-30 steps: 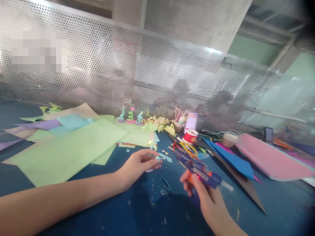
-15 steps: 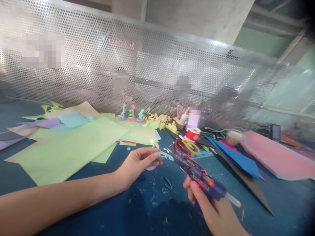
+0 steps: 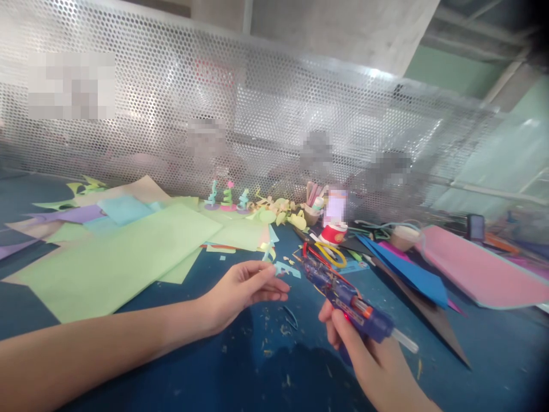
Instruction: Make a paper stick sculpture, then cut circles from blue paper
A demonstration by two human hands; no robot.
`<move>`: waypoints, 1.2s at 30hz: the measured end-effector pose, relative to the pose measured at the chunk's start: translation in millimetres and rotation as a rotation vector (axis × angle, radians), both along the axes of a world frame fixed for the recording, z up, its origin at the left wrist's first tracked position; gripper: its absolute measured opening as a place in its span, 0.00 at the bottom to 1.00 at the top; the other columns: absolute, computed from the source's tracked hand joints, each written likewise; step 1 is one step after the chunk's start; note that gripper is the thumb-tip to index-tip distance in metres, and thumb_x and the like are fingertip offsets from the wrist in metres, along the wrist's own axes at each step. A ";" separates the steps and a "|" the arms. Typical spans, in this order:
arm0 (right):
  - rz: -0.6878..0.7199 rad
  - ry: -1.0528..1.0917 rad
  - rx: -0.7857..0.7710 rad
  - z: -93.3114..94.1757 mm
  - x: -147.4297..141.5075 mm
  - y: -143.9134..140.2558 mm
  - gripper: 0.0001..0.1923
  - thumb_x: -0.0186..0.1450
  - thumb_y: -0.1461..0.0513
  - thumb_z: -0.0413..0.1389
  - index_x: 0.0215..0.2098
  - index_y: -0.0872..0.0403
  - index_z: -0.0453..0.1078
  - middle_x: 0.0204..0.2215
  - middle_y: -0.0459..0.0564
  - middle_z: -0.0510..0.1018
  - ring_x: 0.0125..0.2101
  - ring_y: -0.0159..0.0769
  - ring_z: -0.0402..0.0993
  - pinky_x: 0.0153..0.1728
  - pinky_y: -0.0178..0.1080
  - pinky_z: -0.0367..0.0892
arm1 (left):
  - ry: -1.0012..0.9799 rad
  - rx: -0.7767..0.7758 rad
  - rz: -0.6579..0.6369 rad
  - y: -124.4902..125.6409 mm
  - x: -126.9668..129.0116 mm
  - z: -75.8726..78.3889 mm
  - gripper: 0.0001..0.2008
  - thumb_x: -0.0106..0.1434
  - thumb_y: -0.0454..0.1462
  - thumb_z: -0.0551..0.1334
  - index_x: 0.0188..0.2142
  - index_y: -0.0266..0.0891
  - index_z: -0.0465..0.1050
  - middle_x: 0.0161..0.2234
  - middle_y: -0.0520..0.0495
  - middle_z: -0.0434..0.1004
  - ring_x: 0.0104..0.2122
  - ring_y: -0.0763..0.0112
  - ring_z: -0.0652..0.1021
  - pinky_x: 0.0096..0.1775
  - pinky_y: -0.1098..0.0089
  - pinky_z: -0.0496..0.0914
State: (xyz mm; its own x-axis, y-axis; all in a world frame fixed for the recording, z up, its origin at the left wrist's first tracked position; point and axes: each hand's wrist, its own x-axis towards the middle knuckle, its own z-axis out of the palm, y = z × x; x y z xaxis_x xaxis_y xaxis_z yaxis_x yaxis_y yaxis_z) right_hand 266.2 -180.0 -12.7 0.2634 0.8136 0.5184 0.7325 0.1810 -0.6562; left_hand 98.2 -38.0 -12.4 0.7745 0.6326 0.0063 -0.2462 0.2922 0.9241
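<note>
My left hand point(image 3: 253, 289) is left of centre, thumb and index finger pinched on a light-blue paper piece point(image 3: 269, 252); its other fingers are loosely extended. A light-blue paper strip point(image 3: 288, 269) reaches right from the fingertips; whether it joins the pinched piece I cannot tell. My right hand point(image 3: 358, 343) is wrapped around a dark blue glue gun point(image 3: 355, 309), with a clear glue stick point(image 3: 405, 341) out of its back end. The gun's nozzle, stringy with glue, points up-left towards the strip, a short gap away.
Green paper sheets point(image 3: 128, 252) cover the left of the blue table point(image 3: 206, 372). Small paper spiral trees point(image 3: 229, 197) and yellow-green cutouts point(image 3: 278, 210) stand behind. Yellow-handled scissors point(image 3: 332, 254), a red-and-white tape roll point(image 3: 333, 233) and a pink sheet point(image 3: 484, 269) lie right. A perforated screen point(image 3: 266, 114) crosses the back.
The fingers of my left hand have spread a little lower, and a purple disc under them is now out of sight. The glue gun has barely moved. The view has shifted slightly.
</note>
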 end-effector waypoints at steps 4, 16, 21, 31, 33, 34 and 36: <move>-0.010 0.000 0.008 0.5 -0.8 0.5 0.15 0.64 0.53 0.48 0.35 0.55 0.69 0.25 0.51 0.74 0.27 0.37 0.72 0.25 0.34 0.69 | 0.003 -0.012 -0.026 -2.5 -0.6 2.3 0.13 0.61 0.42 0.60 0.35 0.32 0.71 0.34 0.40 0.79 0.35 0.66 0.79 0.42 0.67 0.71; 0.065 -0.206 0.007 3.3 2.5 -10.0 0.13 0.63 0.54 0.49 0.32 0.54 0.70 0.21 0.50 0.73 0.22 0.36 0.72 0.23 0.34 0.71 | -0.020 -0.124 0.069 1.9 -1.0 2.3 0.10 0.56 0.36 0.65 0.37 0.35 0.69 0.36 0.42 0.80 0.38 0.69 0.79 0.44 0.73 0.70; 0.068 -0.356 0.104 3.6 -2.0 -7.6 0.12 0.63 0.56 0.50 0.31 0.54 0.70 0.22 0.49 0.75 0.22 0.35 0.73 0.26 0.34 0.72 | -0.036 -0.119 0.083 2.5 -0.1 3.2 0.11 0.55 0.35 0.66 0.37 0.37 0.69 0.32 0.48 0.80 0.34 0.74 0.79 0.41 0.75 0.71; -0.005 -0.337 0.022 20.1 -16.6 -5.6 0.20 0.65 0.51 0.43 0.25 0.51 0.68 0.19 0.48 0.74 0.19 0.35 0.72 0.27 0.36 0.72 | -0.030 -0.076 0.059 1.1 -1.3 0.6 0.14 0.53 0.36 0.67 0.39 0.36 0.70 0.34 0.47 0.80 0.37 0.70 0.79 0.43 0.70 0.70; 0.013 -0.346 0.013 19.6 -16.0 -5.2 0.19 0.65 0.51 0.43 0.24 0.51 0.67 0.19 0.48 0.74 0.20 0.35 0.72 0.25 0.34 0.71 | -0.029 -0.064 0.060 1.7 -0.9 0.4 0.13 0.53 0.36 0.67 0.39 0.36 0.71 0.34 0.47 0.80 0.36 0.71 0.79 0.43 0.70 0.70; 0.017 -0.362 0.027 19.2 -15.6 -4.8 0.19 0.65 0.52 0.44 0.24 0.51 0.67 0.20 0.49 0.74 0.21 0.35 0.73 0.24 0.34 0.71 | -0.027 -0.054 0.058 2.0 -0.7 0.3 0.13 0.54 0.36 0.67 0.38 0.36 0.71 0.34 0.47 0.80 0.36 0.71 0.79 0.43 0.71 0.70; 0.004 -0.391 0.061 18.9 -15.0 -3.5 0.17 0.65 0.53 0.45 0.25 0.52 0.67 0.23 0.50 0.75 0.24 0.37 0.74 0.23 0.34 0.70 | -0.022 -0.037 0.055 2.4 -0.3 0.2 0.12 0.54 0.37 0.66 0.38 0.36 0.71 0.34 0.48 0.80 0.36 0.72 0.79 0.42 0.71 0.70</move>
